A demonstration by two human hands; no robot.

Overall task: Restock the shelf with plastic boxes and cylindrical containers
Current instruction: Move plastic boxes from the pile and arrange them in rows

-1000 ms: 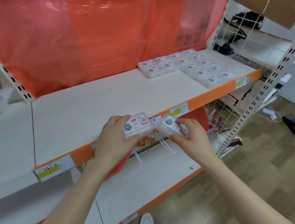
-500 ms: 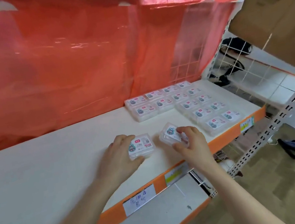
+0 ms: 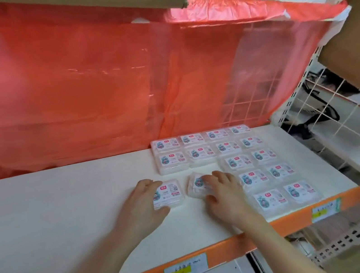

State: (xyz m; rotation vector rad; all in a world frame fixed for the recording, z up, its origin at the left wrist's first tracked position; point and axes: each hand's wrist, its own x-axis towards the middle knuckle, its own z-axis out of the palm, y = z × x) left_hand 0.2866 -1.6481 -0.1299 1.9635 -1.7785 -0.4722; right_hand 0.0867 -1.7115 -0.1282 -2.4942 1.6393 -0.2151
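Shelf [image 3: 69,221]: white board with an orange front lip, carrying all the stock.
Left grip [image 3: 142,204]: curling over the left box [image 3: 171,192], thumb at its near edge, holding it flat on the shelf.
Right grip [image 3: 225,192]: clasping the right box [image 3: 194,185], which is sitting slightly skewed just beside the left one.
Handling: both boxes are looking light, stiff and slick; their thin clear walls are probably flexing under a hard squeeze.
Hold: pinching opposite side edges, not the labelled lid, is looking safest.
Stocked boxes [image 3: 231,149]: lying in touching rows just right of and behind the hands.
Red sheet [image 3: 95,91]: hanging behind.
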